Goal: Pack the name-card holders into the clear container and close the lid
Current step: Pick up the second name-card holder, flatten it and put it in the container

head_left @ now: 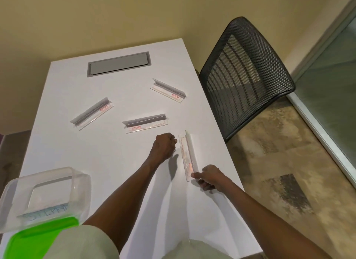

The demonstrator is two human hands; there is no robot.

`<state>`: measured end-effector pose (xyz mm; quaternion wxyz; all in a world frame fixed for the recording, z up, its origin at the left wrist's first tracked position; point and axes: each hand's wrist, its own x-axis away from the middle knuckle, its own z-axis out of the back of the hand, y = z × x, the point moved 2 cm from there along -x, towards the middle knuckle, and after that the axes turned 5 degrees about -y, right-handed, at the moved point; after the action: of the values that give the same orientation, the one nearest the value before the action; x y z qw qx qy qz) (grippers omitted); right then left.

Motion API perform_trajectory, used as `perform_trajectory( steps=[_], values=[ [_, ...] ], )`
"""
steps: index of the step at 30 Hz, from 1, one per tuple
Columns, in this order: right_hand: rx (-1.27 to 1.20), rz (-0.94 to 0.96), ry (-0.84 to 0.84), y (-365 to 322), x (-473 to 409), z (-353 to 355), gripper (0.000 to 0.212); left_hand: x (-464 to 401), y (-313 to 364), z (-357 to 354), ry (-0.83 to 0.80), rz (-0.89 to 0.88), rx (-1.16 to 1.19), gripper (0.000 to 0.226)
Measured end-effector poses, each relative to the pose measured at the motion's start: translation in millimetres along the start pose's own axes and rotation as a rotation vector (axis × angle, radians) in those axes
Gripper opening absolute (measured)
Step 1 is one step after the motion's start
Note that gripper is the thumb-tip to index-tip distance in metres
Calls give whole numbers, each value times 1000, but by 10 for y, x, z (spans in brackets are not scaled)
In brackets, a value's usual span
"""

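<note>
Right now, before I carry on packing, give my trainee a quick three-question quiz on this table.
1. How many name-card holders lie on the white table?
2. True or false: the clear container already holds a name-card holder.
3. Which of the hands touches the nearest holder: A) left hand, B) right hand?

Key: 1. Four. 2. False; none has been packed, and the green lid is off. 3. B, at the holder's near end.
</note>
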<state>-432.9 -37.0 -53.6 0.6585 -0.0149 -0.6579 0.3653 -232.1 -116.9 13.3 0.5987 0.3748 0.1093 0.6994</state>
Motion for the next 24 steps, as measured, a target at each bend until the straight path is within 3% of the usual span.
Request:
perform_trajectory(
  steps=[5,14,20,24],
  values=[
    [-114,-103,-101,1,-54,47,34,-226,235,-98,37,-133,-123,28],
    [-165,-158,-199,-36,-128,168,17,-683,402,-244,-90,-115,-209,31],
    [-149,-194,-209,-66,-257,201,41,-800,345,-300,-74,-107,-243,28],
    [-169,-209,-221,-43,-314,193,44,-842,322,-270,-50,-131,-219,23]
  ],
)
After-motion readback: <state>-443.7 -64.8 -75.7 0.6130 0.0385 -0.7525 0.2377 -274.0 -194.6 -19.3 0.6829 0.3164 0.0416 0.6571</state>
